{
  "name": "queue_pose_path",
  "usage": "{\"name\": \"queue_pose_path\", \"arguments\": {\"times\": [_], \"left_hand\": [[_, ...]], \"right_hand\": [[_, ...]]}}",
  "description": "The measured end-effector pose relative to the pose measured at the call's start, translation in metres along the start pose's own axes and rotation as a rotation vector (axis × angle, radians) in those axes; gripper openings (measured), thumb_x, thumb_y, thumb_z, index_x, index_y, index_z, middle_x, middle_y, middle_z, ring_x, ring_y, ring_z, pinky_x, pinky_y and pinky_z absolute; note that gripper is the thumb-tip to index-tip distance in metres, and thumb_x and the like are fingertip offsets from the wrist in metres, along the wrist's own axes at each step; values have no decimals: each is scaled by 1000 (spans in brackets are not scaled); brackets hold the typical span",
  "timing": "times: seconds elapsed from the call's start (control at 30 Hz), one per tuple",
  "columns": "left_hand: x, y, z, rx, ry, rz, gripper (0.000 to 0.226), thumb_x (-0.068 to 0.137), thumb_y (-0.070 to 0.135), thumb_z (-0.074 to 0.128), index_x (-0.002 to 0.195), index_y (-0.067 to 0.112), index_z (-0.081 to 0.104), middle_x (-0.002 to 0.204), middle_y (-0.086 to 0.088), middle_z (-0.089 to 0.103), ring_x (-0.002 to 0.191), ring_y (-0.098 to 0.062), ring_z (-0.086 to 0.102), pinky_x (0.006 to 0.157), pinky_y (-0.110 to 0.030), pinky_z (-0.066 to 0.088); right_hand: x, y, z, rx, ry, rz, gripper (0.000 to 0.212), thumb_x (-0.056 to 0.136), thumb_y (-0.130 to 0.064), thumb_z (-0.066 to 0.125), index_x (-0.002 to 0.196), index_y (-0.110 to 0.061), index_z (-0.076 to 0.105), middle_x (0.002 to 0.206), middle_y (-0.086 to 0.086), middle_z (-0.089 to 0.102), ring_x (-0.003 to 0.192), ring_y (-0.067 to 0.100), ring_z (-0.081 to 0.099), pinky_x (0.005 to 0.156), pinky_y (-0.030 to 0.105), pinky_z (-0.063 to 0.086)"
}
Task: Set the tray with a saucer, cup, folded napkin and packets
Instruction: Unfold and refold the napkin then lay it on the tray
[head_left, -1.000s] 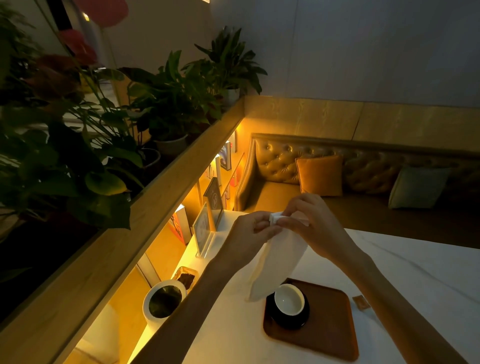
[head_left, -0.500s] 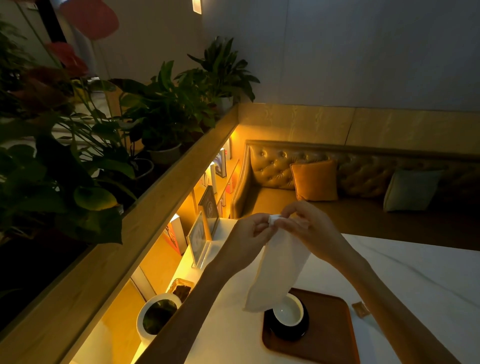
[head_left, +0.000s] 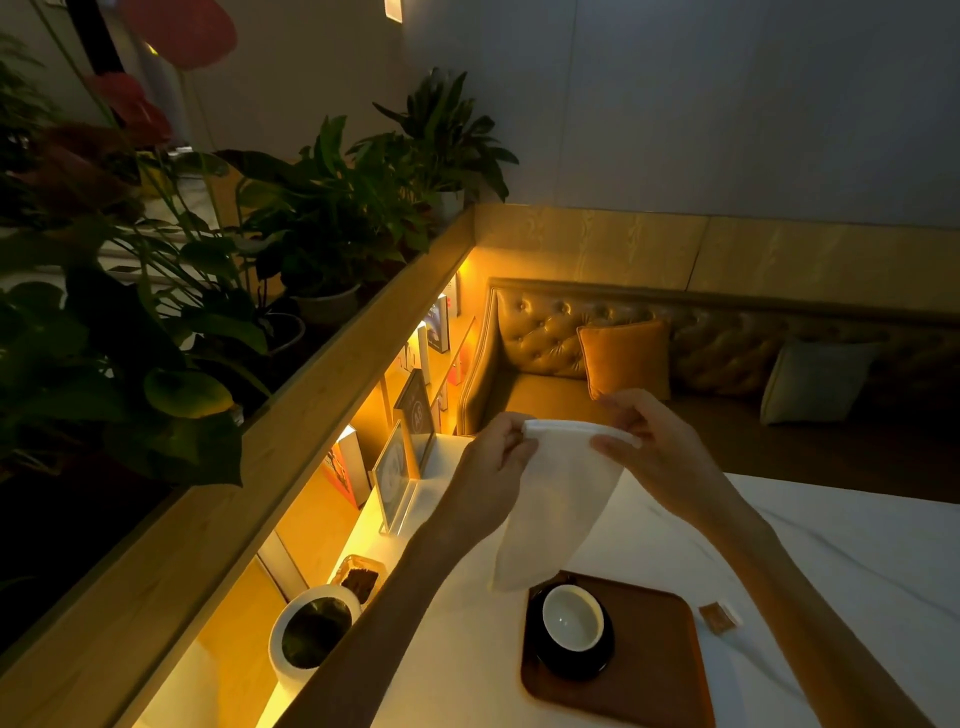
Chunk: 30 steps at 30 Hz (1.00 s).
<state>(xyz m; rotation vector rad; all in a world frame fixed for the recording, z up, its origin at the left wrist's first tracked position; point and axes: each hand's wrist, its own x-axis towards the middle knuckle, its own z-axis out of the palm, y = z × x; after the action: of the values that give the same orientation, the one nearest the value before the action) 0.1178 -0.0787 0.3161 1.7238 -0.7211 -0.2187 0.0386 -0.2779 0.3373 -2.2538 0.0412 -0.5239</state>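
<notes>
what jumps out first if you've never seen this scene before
Front and centre, the left hand and right hand pinch the top edge of a white napkin, which hangs in the air above the table. Just below it, a white cup sits on a black saucer at the left end of a brown tray. A small packet lies on the table just right of the tray.

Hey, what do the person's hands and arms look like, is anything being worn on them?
Both forearms are bare as far as the view reaches, with no sleeves in sight. The left hand and right hand wear no gloves, and no watch, bracelet or ring shows, though the dim light could hide small items.
</notes>
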Motion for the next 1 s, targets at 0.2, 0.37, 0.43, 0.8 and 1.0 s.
{"name": "queue_pose_path", "arguments": {"times": [0.2, 0.37, 0.43, 0.8, 1.0], "left_hand": [[-3, 4, 9, -8, -1, 77, 22, 101, 26, 49, 105, 46, 39, 93, 21, 66, 94, 11, 64, 73, -10, 55], [-9, -10, 2, -84, -22, -19, 23, 97, 32, 56, 105, 47, 40, 94, 9, 71, 93, -11, 71, 79, -31, 60], [-16, -24, 0, 43, -80, -85, 22, 95, 31, 59, 102, 46, 44, 95, 16, 67, 92, -9, 69, 81, -27, 59], [-41, -52, 8, -19, 94, -149, 19, 81, 26, 77, 93, 12, 73, 91, 3, 74, 83, -11, 71, 72, -16, 55], [-40, -51, 8, -9, 142, -129, 20, 74, 26, 83, 69, 26, 64, 85, -8, 74, 79, -19, 69, 67, -16, 53]], "right_hand": [[16, -32, 11, -190, -157, -179, 34, 87, -48, 56, 116, -31, 62, 99, -31, 51, 97, -17, 49, 74, 11, 41], [29, -45, 15, -219, -220, -218, 15, 90, -29, 60, 102, -23, 67, 87, -19, 58, 84, 2, 59, 71, 21, 51], [32, -45, 11, -206, -187, -236, 14, 89, -32, 61, 102, -27, 64, 88, -24, 55, 84, 2, 58, 68, 16, 49], [38, -53, 12, -348, -202, -375, 16, 91, -34, 58, 105, -29, 64, 89, -36, 46, 90, -15, 51, 61, 6, 41], [40, -59, 9, -347, -222, -393, 16, 90, -27, 61, 104, -22, 67, 92, -27, 50, 80, -6, 54, 66, 11, 42]]}}
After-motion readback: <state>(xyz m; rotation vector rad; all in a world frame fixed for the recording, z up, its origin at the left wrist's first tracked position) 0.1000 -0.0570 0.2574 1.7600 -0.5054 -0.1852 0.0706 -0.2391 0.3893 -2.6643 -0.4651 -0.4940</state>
